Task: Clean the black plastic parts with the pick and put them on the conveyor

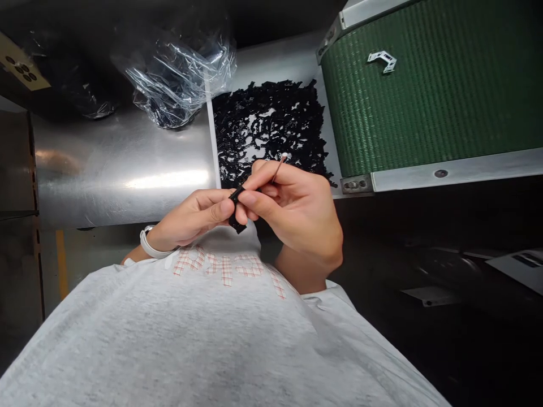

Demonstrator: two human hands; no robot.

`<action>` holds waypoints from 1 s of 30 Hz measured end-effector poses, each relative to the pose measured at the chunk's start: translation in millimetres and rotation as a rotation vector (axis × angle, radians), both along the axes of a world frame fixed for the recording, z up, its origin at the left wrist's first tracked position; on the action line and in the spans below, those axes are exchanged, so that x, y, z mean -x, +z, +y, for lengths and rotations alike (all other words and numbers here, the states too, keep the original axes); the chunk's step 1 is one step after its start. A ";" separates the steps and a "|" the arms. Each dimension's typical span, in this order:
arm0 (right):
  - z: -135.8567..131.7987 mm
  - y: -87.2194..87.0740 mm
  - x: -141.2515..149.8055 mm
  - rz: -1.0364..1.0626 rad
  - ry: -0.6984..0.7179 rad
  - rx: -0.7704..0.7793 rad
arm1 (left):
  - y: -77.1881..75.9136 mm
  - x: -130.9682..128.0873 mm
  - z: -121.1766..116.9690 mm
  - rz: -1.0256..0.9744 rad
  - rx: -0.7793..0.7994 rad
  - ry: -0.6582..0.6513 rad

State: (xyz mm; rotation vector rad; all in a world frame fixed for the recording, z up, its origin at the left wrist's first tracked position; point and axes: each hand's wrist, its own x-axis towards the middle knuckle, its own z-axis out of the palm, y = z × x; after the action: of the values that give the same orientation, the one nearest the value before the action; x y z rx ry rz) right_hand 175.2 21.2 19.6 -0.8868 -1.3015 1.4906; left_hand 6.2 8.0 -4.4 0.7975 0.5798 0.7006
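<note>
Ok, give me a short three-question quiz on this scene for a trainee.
1. Which hand wears the white band?
2. True or false: the right hand holds a thin pin.
3. Fill in the blank: the small white part lies on the green ____.

Key: 1. Left. 2. True. 3. Belt.

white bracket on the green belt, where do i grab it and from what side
Pinch the white bracket across its narrow bent arm, coming down from above: it seems to lie flat on the green woven belt, so its top is the open side.
</note>
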 end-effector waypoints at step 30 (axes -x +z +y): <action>-0.1 -2.5 -3.9 0.052 -0.024 0.043 | 2.4 2.6 1.6 -0.162 0.211 -0.044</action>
State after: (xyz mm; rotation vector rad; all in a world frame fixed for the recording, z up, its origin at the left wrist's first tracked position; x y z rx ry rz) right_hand 179.1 21.1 17.1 -0.8819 -1.2212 1.5183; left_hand 3.5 9.5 -2.0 0.5498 0.4784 0.6447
